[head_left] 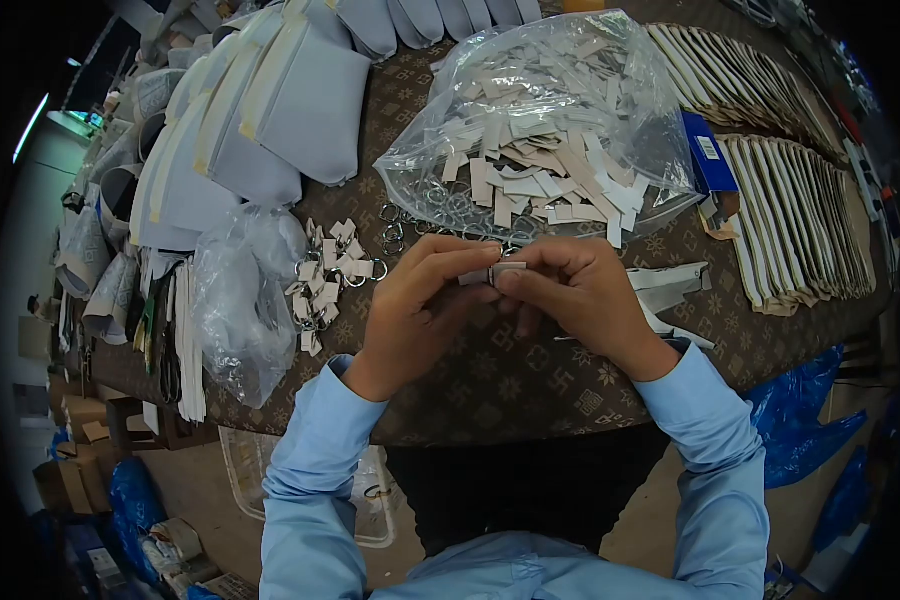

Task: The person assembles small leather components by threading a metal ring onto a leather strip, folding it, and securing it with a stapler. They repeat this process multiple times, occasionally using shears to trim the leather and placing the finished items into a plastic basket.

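Note:
My left hand (417,305) and my right hand (592,298) meet above the near middle of the table. Both are closed, pinching a small pale strip (511,266) between thumbs and fingertips. Whether a metal ring is on this strip cannot be made out. Just beyond the fingers lies a clear plastic bag (425,150) spilling many loose pale strips (560,180). Loose metal rings (394,236) lie by the bag's near left corner. To the left of my left hand is a heap of pale strips looped on metal rings (328,275).
Grey padded panels (305,110) stack at the back left, beside a crumpled plastic bag (240,310). Rows of folded pale pieces (795,220) and a blue box (708,155) stand at the right. Scraps (670,285) lie near my right wrist. The patterned tablecloth (530,385) ends before my lap.

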Tool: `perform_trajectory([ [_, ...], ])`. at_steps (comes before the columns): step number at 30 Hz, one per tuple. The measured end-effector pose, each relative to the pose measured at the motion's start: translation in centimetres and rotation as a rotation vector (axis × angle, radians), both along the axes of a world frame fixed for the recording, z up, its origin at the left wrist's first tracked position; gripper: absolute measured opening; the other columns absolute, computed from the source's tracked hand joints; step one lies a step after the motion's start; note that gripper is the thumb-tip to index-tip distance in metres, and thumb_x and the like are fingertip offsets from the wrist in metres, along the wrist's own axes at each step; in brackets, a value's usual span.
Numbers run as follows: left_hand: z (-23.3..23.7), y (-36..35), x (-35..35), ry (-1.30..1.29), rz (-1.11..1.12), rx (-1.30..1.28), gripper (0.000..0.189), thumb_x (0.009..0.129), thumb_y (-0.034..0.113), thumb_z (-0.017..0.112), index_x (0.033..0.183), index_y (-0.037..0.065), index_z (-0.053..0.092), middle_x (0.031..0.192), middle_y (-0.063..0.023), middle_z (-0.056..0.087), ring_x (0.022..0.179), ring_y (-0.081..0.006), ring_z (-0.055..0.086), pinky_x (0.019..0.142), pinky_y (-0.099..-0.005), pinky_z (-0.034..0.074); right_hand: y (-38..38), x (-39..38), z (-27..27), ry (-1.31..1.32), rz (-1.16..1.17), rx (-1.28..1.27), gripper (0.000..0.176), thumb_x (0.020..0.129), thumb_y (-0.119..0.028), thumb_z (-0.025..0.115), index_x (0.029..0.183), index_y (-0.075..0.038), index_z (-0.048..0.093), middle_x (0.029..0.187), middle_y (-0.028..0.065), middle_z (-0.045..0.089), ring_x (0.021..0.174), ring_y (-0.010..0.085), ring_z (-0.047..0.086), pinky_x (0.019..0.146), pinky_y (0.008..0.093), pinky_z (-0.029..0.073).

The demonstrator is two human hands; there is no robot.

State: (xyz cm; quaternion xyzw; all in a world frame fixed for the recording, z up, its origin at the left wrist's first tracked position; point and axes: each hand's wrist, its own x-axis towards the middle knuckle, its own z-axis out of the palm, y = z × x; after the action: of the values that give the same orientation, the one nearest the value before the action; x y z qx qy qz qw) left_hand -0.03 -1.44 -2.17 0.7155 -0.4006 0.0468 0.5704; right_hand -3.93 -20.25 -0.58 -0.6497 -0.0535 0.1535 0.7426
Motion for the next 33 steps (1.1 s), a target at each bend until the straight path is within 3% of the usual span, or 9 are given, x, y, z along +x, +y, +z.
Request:
perform_trajectory([
  [2, 0.0, -0.2, -0.1, -0.031, 0.019, -0.025, 0.036, 0.075, -0.008, 0.065, 0.108, 0.003, 0.059, 0.105, -0.0118, 0.059, 0.089, -0.0197, 0.063, 0.070, -0.0272, 0.054, 0.2, 0.1, -0.5, -0.126, -0.140, 0.049, 0.015, 0.085, -0.009, 0.062, 0.093, 0.003, 0.063, 0.077, 0.0093, 0.067, 0.059, 0.0107, 0.061, 0.051, 0.0205, 0.048],
  [8, 0.1, -0.3, -0.3, -0.064, 0.015, -0.002, 0.037, 0.073, -0.008, 0.067, 0.108, 0.004, 0.060, 0.103, -0.0123, 0.059, 0.089, -0.0213, 0.063, 0.070, -0.0273, 0.054, 0.1, 0.1, -0.6, 0.012, -0.054, 0.208, 0.016, 0.085, -0.008, 0.062, 0.095, 0.004, 0.062, 0.080, 0.0101, 0.067, 0.059, 0.0094, 0.060, 0.053, 0.0204, 0.049],
  [14, 0.6, 0.0, -0.4, -0.041, -0.005, 0.109, 0.042, 0.075, -0.010, 0.065, 0.115, 0.004, 0.057, 0.108, -0.0120, 0.057, 0.098, -0.0205, 0.059, 0.076, -0.0276, 0.052, 0.6, -0.7, -0.3, -0.067, -0.096, 0.098, 0.016, 0.087, -0.012, 0.061, 0.094, 0.002, 0.059, 0.078, 0.0071, 0.063, 0.059, 0.0103, 0.060, 0.054, 0.0217, 0.050],
  [16, 1.1, -0.3, -0.5, 0.483, -0.145, -0.184, 0.044, 0.078, -0.006, 0.064, 0.120, 0.001, 0.053, 0.112, -0.0114, 0.055, 0.107, -0.0198, 0.055, 0.086, -0.0298, 0.049, 0.6, -0.6, -0.5, -0.047, -0.111, 0.184, 0.017, 0.087, -0.013, 0.060, 0.094, 0.002, 0.058, 0.078, 0.0062, 0.063, 0.059, 0.0096, 0.059, 0.053, 0.0217, 0.048],
  [22, 1.4, 1.0, 0.8, 0.777, -0.318, -0.235, 0.044, 0.081, 0.000, 0.063, 0.122, -0.004, 0.049, 0.112, -0.0100, 0.054, 0.110, -0.0178, 0.051, 0.096, -0.0335, 0.042, 0.0, -0.3, -0.6, 0.029, -0.027, 0.356, 0.018, 0.088, -0.015, 0.060, 0.093, 0.002, 0.057, 0.077, 0.0057, 0.061, 0.060, 0.0096, 0.059, 0.054, 0.0220, 0.048],
  [25, 0.4, 1.0, 1.3, 0.652, -0.376, -0.145, 0.040, 0.080, -0.002, 0.064, 0.117, -0.005, 0.051, 0.109, -0.0090, 0.053, 0.104, -0.0159, 0.053, 0.091, -0.0302, 0.045, 0.2, -0.3, -0.6, -0.010, -0.018, 0.255, 0.016, 0.088, -0.014, 0.060, 0.091, 0.001, 0.057, 0.077, 0.0053, 0.062, 0.060, 0.0093, 0.060, 0.054, 0.0215, 0.048],
  [29, 0.4, 0.5, 0.6, 0.796, -0.316, -0.203, 0.032, 0.078, -0.005, 0.066, 0.108, -0.004, 0.054, 0.106, -0.0087, 0.053, 0.099, -0.0140, 0.055, 0.086, -0.0269, 0.048, 0.9, -0.9, -0.6, -0.129, -0.086, 0.000, 0.013, 0.086, -0.012, 0.063, 0.088, 0.000, 0.056, 0.073, 0.0036, 0.063, 0.060, 0.0073, 0.061, 0.053, 0.0189, 0.047],
  [33, 0.5, 1.0, 0.8, 0.800, -0.329, -0.175, 0.029, 0.072, -0.009, 0.069, 0.098, -0.003, 0.055, 0.103, -0.0084, 0.052, 0.093, -0.0128, 0.056, 0.080, -0.0246, 0.050, 1.0, -1.1, -0.6, -0.147, -0.102, 0.001, 0.012, 0.085, -0.009, 0.065, 0.086, 0.000, 0.056, 0.072, 0.0036, 0.063, 0.060, 0.0072, 0.061, 0.052, 0.0182, 0.047],
])
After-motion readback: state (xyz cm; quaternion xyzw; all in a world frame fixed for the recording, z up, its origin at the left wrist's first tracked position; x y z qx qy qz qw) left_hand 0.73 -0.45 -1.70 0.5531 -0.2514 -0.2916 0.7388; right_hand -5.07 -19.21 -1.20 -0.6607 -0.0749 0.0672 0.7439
